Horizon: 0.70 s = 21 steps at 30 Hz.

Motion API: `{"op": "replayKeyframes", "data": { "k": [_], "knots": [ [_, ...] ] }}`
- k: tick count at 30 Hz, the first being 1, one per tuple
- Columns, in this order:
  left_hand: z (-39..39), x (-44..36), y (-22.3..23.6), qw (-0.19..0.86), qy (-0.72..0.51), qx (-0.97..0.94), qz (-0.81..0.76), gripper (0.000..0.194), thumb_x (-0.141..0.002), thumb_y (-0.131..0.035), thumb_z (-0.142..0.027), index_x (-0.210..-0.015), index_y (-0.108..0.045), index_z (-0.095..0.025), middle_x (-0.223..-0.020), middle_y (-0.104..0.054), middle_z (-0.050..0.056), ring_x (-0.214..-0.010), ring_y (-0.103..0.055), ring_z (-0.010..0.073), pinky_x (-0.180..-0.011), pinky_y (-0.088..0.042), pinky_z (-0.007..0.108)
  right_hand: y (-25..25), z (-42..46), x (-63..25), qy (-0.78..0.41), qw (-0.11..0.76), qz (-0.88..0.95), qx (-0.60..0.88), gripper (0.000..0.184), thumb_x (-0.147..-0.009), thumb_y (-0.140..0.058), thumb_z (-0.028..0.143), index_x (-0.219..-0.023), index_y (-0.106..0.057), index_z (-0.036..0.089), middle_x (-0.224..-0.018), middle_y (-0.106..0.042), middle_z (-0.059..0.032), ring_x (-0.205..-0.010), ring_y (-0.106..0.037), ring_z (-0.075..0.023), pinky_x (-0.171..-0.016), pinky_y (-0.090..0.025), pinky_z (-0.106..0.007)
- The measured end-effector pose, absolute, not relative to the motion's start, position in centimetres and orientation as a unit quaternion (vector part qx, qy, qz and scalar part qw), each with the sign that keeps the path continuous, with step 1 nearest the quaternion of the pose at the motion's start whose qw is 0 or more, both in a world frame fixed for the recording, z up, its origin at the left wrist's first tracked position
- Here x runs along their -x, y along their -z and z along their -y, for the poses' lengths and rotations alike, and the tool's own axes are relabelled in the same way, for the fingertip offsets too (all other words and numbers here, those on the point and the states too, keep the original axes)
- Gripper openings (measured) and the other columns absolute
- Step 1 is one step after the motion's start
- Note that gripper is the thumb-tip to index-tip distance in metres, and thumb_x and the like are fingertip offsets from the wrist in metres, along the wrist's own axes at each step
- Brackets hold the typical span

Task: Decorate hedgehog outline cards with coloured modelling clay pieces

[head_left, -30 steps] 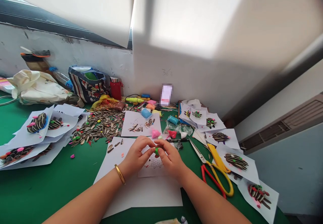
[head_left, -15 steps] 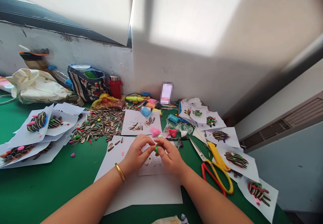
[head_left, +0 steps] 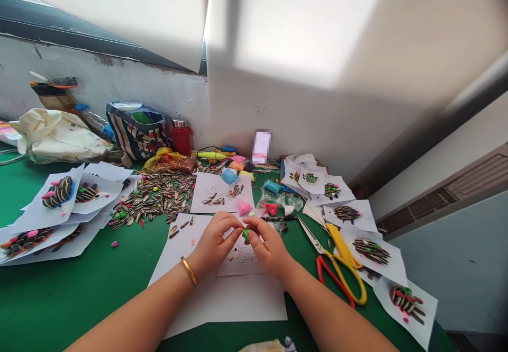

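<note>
A small lump of green modelling clay (head_left: 246, 235) is pinched between my fingertips, above a paper with a hedgehog drawing (head_left: 243, 254). My right hand (head_left: 266, 240) holds the lump between thumb and forefinger. From the other side, the thumb and forefinger of my left hand (head_left: 219, 240) press together at its edge; the exact contact is partly hidden. Under both hands lies a large white sheet (head_left: 222, 299), with several loose sunflower seeds (head_left: 173, 231) and a bit of orange clay (head_left: 193, 241) on it. Pink clay (head_left: 245, 207) and red clay (head_left: 271, 209) sit just beyond my fingers.
Scissors (head_left: 331, 259) and a yellow utility knife (head_left: 342, 243) lie to the right, beside papers bearing seed hedgehogs (head_left: 369, 251). More such papers (head_left: 59, 193) are stacked at left. A seed heap (head_left: 159, 196), a red bottle (head_left: 181, 137) and bags (head_left: 137, 129) stand towards the wall.
Almost nothing differs. My fingers have shifted very slightly around the green clay, and a little more of its green shows.
</note>
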<state>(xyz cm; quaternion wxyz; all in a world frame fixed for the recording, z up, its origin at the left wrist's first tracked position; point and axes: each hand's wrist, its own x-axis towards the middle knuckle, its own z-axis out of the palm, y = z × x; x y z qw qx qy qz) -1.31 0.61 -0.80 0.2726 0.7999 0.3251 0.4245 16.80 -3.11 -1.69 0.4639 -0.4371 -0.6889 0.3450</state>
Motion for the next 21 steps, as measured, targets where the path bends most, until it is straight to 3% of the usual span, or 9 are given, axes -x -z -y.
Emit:
{"op": "replayKeyframes", "data": {
  "k": [21],
  "knots": [
    [-0.56,1.30,0.82,0.255,-0.408,-0.808,-0.341,0.014,-0.095,-0.053,-0.027,-0.085,-0.062,-0.022,-0.089,-0.063,0.004,-0.092,-0.054,0.0202,-0.084,-0.046,0.035,1.54,2.99,-16.83,-0.290,0.461,0.708,0.450,0.033,-0.090,-0.055,0.027,-0.122,-0.056,0.023,-0.100,-0.063,-0.0056,-0.085,-0.060,-0.0171,-0.077,-0.051,-0.032]
  ]
}}
